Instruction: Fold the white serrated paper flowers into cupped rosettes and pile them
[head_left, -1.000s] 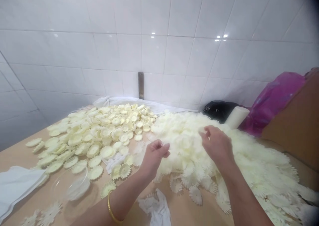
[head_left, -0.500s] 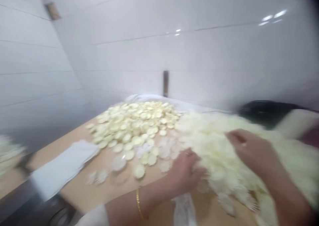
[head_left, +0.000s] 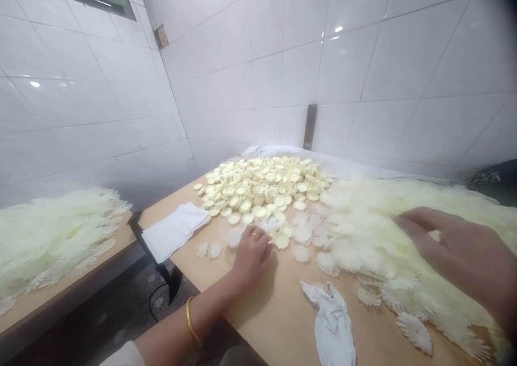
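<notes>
My left hand (head_left: 251,254), with a ring and a gold bracelet, is down at the tabletop with its fingers bent together. Small cream toothed discs (head_left: 283,240) and a clear round piece (head_left: 234,238) lie around its fingertips, which are partly hidden. Over a large pile of thin, pale scalloped sheets (head_left: 363,215), my right hand (head_left: 448,242) is closed, thumb and fingers drawn together. I cannot make out what either hand holds. Behind my left hand, a heap of cream cup-like discs with toothed rims (head_left: 262,180) spreads across the table.
A folded white cloth (head_left: 175,231) lies on the left edge of the wooden table (head_left: 226,296). Near the front is a crumpled white glove-like cloth (head_left: 333,323). Another table at left carries more pale sheets (head_left: 56,237). White tiled walls (head_left: 343,64) stand behind.
My left hand has moved left, from beside the pale sheets to the cream discs. My right hand stays over the sheets. The view has swung left, showing more of the other table.
</notes>
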`<state>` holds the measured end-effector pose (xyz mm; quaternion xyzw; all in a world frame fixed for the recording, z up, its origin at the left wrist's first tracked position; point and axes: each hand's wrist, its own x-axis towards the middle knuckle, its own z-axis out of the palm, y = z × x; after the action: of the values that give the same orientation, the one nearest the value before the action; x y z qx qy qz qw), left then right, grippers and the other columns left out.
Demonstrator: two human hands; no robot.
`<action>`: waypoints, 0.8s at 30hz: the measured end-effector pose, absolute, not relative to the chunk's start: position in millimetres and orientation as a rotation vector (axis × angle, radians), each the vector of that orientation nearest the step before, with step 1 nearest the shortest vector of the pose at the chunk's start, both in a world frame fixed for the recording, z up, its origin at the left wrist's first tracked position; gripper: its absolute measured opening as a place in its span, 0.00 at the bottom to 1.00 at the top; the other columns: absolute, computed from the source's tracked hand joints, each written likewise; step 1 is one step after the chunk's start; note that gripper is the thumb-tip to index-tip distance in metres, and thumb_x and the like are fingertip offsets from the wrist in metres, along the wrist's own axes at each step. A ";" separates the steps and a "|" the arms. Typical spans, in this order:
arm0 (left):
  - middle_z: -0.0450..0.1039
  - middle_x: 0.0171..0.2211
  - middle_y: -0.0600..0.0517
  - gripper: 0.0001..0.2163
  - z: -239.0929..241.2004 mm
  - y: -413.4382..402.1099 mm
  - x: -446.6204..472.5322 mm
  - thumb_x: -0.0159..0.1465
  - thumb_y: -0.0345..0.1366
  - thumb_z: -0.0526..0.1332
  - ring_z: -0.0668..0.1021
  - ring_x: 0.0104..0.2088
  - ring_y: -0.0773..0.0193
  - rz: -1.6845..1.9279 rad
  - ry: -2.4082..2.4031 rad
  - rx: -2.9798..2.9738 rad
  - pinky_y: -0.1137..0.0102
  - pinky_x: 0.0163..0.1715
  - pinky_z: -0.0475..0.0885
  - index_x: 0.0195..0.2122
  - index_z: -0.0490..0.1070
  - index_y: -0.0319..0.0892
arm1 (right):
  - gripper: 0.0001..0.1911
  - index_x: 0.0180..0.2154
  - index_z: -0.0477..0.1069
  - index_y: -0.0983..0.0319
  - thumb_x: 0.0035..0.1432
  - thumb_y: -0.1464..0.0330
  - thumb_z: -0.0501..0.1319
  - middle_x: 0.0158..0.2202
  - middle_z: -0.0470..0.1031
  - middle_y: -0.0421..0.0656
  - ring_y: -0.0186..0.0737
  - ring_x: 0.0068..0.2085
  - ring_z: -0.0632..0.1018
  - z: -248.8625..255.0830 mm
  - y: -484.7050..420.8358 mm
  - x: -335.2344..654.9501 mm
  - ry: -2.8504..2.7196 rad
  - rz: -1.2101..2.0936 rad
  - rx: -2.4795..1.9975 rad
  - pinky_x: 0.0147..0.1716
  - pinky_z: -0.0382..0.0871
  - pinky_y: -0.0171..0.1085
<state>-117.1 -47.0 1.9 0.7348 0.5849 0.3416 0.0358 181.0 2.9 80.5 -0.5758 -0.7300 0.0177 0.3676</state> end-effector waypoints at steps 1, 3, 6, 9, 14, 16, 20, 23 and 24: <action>0.66 0.33 0.45 0.09 3.9 -41.5 -115.8 0.58 0.31 0.50 0.64 0.39 0.55 1.004 1.830 2.311 0.62 0.39 0.61 0.31 0.69 0.43 | 0.10 0.25 0.69 0.55 0.51 0.59 0.54 0.26 0.74 0.44 0.46 0.26 0.71 84.2 -1.1 174.8 -1.898 0.040 -1.522 0.25 0.59 0.42; 0.66 0.35 0.44 0.06 8.1 -31.5 -109.1 0.56 0.29 0.53 0.62 0.42 0.54 0.916 1.869 2.374 0.60 0.41 0.60 0.31 0.68 0.42 | 0.09 0.27 0.69 0.55 0.51 0.60 0.54 0.29 0.75 0.43 0.44 0.28 0.72 88.0 -8.1 164.6 -1.935 0.043 -1.562 0.28 0.61 0.41; 0.65 0.34 0.44 0.06 10.4 -20.9 -99.1 0.51 0.25 0.55 0.62 0.43 0.52 0.817 1.884 2.391 0.58 0.43 0.59 0.27 0.67 0.40 | 0.11 0.27 0.69 0.56 0.51 0.58 0.53 0.29 0.74 0.41 0.41 0.27 0.72 85.3 -17.1 156.9 -1.954 0.091 -1.512 0.28 0.62 0.39; 0.65 0.32 0.44 0.05 9.5 -16.9 -98.8 0.50 0.24 0.54 0.62 0.42 0.53 0.865 1.826 2.368 0.59 0.41 0.59 0.23 0.65 0.40 | 0.12 0.27 0.70 0.57 0.52 0.58 0.53 0.29 0.74 0.41 0.40 0.26 0.72 75.9 -26.6 155.6 -1.951 0.152 -1.491 0.26 0.63 0.38; 0.65 0.28 0.50 0.04 20.3 -25.3 -98.1 0.55 0.32 0.54 0.66 0.34 0.60 1.151 1.599 2.051 0.67 0.34 0.61 0.24 0.65 0.42 | 0.13 0.28 0.70 0.59 0.54 0.59 0.52 0.31 0.74 0.43 0.42 0.32 0.73 57.3 -50.5 140.9 -1.896 0.378 -1.434 0.28 0.63 0.36; 0.63 0.23 0.53 0.05 27.8 -32.8 -87.2 0.55 0.35 0.56 0.66 0.27 0.65 1.178 1.431 1.782 0.70 0.29 0.60 0.24 0.65 0.41 | 0.13 0.29 0.69 0.59 0.55 0.59 0.51 0.31 0.74 0.42 0.41 0.33 0.73 52.3 -62.1 128.3 -1.850 0.554 -1.379 0.29 0.64 0.34; 0.59 0.18 0.57 0.08 36.8 -49.1 -54.9 0.51 0.36 0.61 0.63 0.21 0.72 1.082 1.043 1.331 0.75 0.23 0.56 0.23 0.63 0.39 | 0.13 0.28 0.67 0.61 0.55 0.60 0.52 0.27 0.71 0.40 0.37 0.31 0.71 45.3 -79.4 108.7 -1.717 0.842 -1.286 0.31 0.62 0.33; 0.60 0.18 0.58 0.08 35.1 -56.1 -34.7 0.49 0.35 0.63 0.63 0.21 0.73 1.002 0.887 1.164 0.75 0.23 0.57 0.24 0.63 0.39 | 0.14 0.23 0.63 0.62 0.55 0.59 0.53 0.21 0.64 0.38 0.34 0.26 0.66 37.3 -87.2 109.8 -1.542 0.919 -1.266 0.27 0.60 0.32; 0.61 0.19 0.58 0.08 33.1 -57.0 -29.1 0.48 0.34 0.64 0.64 0.21 0.73 0.970 0.850 1.115 0.75 0.24 0.57 0.24 0.63 0.39 | 0.15 0.21 0.62 0.62 0.55 0.60 0.53 0.20 0.62 0.37 0.33 0.25 0.65 33.8 -89.7 112.5 -1.471 0.945 -1.238 0.26 0.59 0.32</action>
<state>-29.1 -57.0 33.1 0.4922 0.3755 0.4282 0.6583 112.5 -89.7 33.8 -0.5074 -0.6027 0.3870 0.4791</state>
